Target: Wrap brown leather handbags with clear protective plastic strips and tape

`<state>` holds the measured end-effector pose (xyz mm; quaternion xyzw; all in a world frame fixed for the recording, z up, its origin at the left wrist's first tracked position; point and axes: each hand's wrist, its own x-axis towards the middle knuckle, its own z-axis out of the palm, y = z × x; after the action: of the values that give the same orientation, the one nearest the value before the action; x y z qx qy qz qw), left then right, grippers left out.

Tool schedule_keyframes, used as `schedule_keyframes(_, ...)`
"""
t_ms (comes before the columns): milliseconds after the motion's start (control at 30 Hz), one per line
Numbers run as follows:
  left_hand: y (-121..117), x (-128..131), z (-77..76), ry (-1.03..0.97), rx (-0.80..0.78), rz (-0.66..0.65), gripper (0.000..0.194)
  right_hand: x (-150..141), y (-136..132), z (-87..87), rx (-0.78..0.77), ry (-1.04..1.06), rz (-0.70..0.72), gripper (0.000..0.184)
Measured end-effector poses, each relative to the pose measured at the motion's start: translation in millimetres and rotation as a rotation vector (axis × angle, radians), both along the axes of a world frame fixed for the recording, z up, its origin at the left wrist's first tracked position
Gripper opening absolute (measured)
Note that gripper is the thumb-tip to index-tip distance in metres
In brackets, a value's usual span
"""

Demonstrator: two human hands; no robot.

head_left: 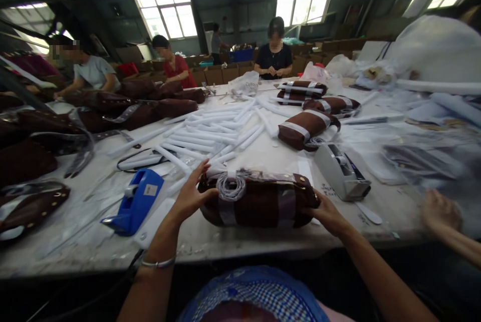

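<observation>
A dark brown bag [259, 207] lies at the table's front edge before me, with clear bands around it and gold studs near its right end. A coil of wrapped cord [231, 187] sits against its upper left front. My left hand [195, 192] holds the bag's left end, thumb on the front and fingers reaching over the far side. At the right end my right hand [325, 212] grips the bag; some of its fingers are hidden. A blue tape dispenser [141, 199] stands left of my left hand, and a grey tape dispenser [341, 174] stands beyond my right hand.
White tubes [210, 134] lie piled mid-table. Banded brown bags [306, 126] sit behind the grey dispenser, and more brown bags [131, 109] are heaped at left. Plastic sheeting [424, 156] covers the right side, where another person's hand [441, 212] rests. Several people work across the table.
</observation>
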<state>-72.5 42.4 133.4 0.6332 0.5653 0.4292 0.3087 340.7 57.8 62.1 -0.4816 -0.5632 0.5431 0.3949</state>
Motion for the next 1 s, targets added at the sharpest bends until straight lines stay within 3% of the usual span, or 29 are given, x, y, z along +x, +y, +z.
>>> schedule_keyframes(167,14.5,1.0,41.7,0.262,-0.051,-0.276,0.079,3.2,-0.3,-3.1,-0.035,0.019,-0.01,0.073)
schedule_keyframes(300,16.7,6.0,47.2,0.171,-0.03,-0.289,0.065,4.2,-3.9,-3.4,-0.047,-0.021,-0.031,0.073)
schedule_keyframes(500,35.9,19.6,23.8,-0.041,0.089,0.039,0.05,-0.4,4.9,-1.0,-0.031,-0.051,0.02,0.075)
schedule_keyframes(633,49.9,8.2,3.0,-0.27,0.002,-0.027,0.076,-2.6,15.5,-7.1,-0.034,-0.032,-0.009,0.072)
schedule_keyframes(733,47.6,-3.0,-14.8,-0.361,-0.128,-0.066,0.086,-4.3,21.1,-10.7,-0.051,-0.02,-0.038,0.064)
schedule_keyframes(867,37.9,-1.8,-37.7,-0.358,-0.212,0.011,0.084,-7.9,25.1,-10.4,-0.058,-0.035,0.016,0.065)
schedule_keyframes(1000,34.2,2.4,-62.1,-0.118,-0.233,0.168,0.068,-9.0,25.8,-16.7,-0.029,-0.239,-0.011,0.073)
